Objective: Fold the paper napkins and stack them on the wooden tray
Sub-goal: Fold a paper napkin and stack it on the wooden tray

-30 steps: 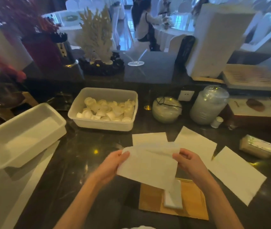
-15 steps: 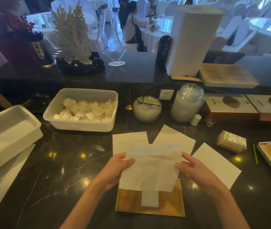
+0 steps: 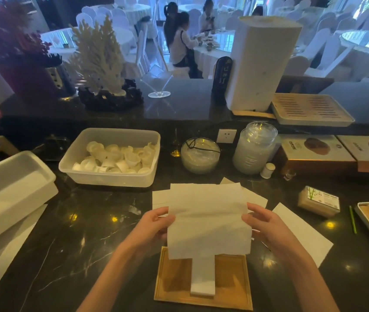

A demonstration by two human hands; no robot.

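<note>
We held one paper napkin [image 3: 208, 219] up in the air between us and the desk [image 3: 84, 233], above the far edge of the wooden tray [image 3: 174, 275]; our left hand [image 3: 151, 228] pinched its left edge and our right hand [image 3: 263, 226] pinched its right edge, each grip closed on the sheet about midway up its side. The napkin looked thin, light and limp, with a soft crease running across it, so we judged it would sag and tear easily and was best taken at the side edges or corners with a gentle pinch, then pressed flat to set a fold. On the tray lay a narrow folded stack [image 3: 202, 280], its far end hidden behind the raised sheet, so we could not count its layers. More flat napkins [image 3: 300, 230] lay on the desk to the right and beyond, partly covered by the one we held, so their number was unclear. Most of our fingers were hidden behind the paper, and the tray's near edge ran close to the bottom of the view.
</note>
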